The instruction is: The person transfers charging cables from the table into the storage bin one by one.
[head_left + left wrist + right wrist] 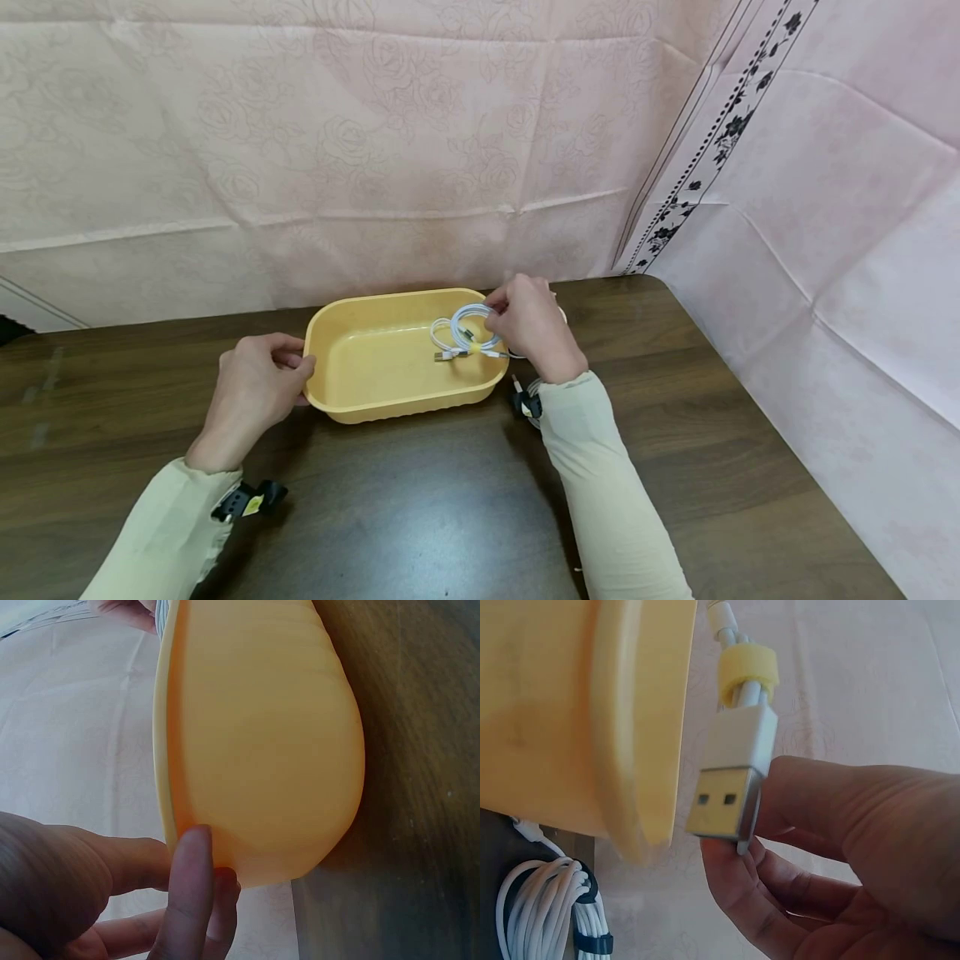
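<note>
A yellow plastic basin (pixel 405 408) stands on the table, and my left hand (pixel 258 387) grips its left end. In the left wrist view the thumb and fingers (pixel 191 881) pinch the basin's rim. Over the basin's right end, my right hand (pixel 534 327) holds a coiled white USB cable (pixel 457 329) between thumb and fingers. The right wrist view has its metal USB plug (pixel 724 801) hanging close beside the basin's rim, with a yellow tie (pixel 748 667) round the cable above it. Part of the coil is hidden behind my right fingers.
Another white cable bundle (pixel 540 907), bound with black straps, lies on the table right of the basin, partly hidden by my right wrist in the head view. Pale floral cloth (pixel 375 150) hangs behind the dark wooden table (pixel 420 500) and along its right edge.
</note>
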`<action>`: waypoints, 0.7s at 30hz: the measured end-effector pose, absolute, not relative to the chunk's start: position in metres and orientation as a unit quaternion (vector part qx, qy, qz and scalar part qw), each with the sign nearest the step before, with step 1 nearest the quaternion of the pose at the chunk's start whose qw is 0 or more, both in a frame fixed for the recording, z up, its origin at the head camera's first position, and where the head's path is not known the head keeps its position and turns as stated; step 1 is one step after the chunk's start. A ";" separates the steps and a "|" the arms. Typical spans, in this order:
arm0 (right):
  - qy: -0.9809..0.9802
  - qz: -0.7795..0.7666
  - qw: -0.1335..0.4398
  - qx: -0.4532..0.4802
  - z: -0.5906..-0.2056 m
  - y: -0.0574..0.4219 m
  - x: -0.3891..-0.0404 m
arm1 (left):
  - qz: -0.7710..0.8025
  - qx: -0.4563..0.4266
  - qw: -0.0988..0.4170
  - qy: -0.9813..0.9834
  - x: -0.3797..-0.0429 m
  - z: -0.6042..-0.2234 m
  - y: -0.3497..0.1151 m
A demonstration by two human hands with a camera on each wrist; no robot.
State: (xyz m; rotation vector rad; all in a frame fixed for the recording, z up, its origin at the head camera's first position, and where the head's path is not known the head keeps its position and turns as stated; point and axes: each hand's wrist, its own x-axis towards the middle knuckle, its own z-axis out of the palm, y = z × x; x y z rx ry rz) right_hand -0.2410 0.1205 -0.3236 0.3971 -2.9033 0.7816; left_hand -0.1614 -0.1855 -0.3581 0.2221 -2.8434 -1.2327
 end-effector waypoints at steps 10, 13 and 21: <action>-0.952 0.264 0.049 0.147 -0.325 0.116 -0.240 | -0.397 0.072 0.019 -0.915 -0.159 -0.357 -0.185; -0.952 0.261 0.050 0.150 -0.327 0.115 -0.240 | -0.398 0.071 0.020 -0.914 -0.159 -0.357 -0.185; -0.951 0.256 0.059 0.164 -0.329 0.113 -0.241 | -0.398 0.072 0.018 -0.914 -0.158 -0.357 -0.185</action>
